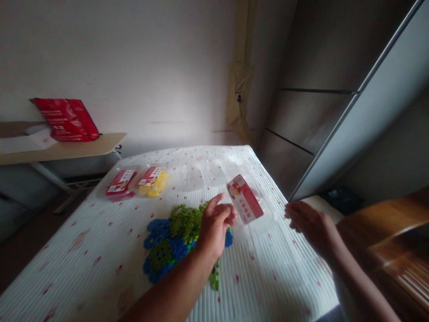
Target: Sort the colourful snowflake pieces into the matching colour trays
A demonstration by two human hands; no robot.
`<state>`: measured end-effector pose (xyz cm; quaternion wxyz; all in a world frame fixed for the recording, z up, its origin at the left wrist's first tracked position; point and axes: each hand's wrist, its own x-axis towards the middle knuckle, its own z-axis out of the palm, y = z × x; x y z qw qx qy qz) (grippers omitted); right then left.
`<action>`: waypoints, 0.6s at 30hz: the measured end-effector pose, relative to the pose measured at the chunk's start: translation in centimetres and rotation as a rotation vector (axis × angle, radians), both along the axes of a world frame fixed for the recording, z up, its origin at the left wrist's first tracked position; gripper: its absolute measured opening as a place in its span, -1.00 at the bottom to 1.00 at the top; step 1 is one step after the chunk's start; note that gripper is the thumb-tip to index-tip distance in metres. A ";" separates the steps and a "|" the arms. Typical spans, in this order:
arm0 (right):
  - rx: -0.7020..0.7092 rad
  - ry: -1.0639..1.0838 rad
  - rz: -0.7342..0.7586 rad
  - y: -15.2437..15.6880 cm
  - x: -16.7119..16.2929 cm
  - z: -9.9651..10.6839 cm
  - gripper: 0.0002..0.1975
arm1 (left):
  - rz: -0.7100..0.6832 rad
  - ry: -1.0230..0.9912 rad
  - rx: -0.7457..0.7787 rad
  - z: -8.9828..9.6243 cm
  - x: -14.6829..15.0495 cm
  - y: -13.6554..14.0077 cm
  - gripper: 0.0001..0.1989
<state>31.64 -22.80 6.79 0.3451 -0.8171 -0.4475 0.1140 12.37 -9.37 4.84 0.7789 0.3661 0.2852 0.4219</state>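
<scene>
My left hand (pixel 218 223) is over the edge of a pile of plastic building pieces, thumb apart from its loosely bent fingers. The fingertips are close to a clear plastic box (pixel 266 217) with a red and white label (pixel 246 200); whether they touch it I cannot tell. Right of this box, my right hand (pixel 308 221) hangs in the air, slightly blurred, fingers partly bent with nothing seen in them. Blue pieces (pixel 159 230) and green pieces (pixel 186 223) lie heaped under and left of my left hand, partly hidden by my forearm.
Two clear boxes stand at the back left, one with red contents (pixel 119 184), one with yellow pieces (pixel 154 185). Clear plastic trays (pixel 194 176) lie behind the pile on the white dotted cloth (pixel 100 250). A red bag (pixel 67 120) rests on a side table (pixel 107 142); a wardrobe (pixel 315 103) is at right.
</scene>
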 end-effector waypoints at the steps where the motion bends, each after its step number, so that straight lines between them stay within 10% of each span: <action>1: -0.089 -0.078 -0.017 -0.3 0.4 -0.8 -0.70 | 0.025 -0.017 -0.018 0.1 -0.3 0.4 -0.44; 6: -0.446 -0.291 -0.059 -2.4 0.8 -5.7 -0.74 | 0.034 -0.007 -0.071 -0.6 -1.7 0.7 -0.36; 18: -0.345 -0.156 -0.035 -2.0 0.7 -7.6 -0.67 | -0.271 0.320 0.093 -4.9 -0.9 -2.7 -0.38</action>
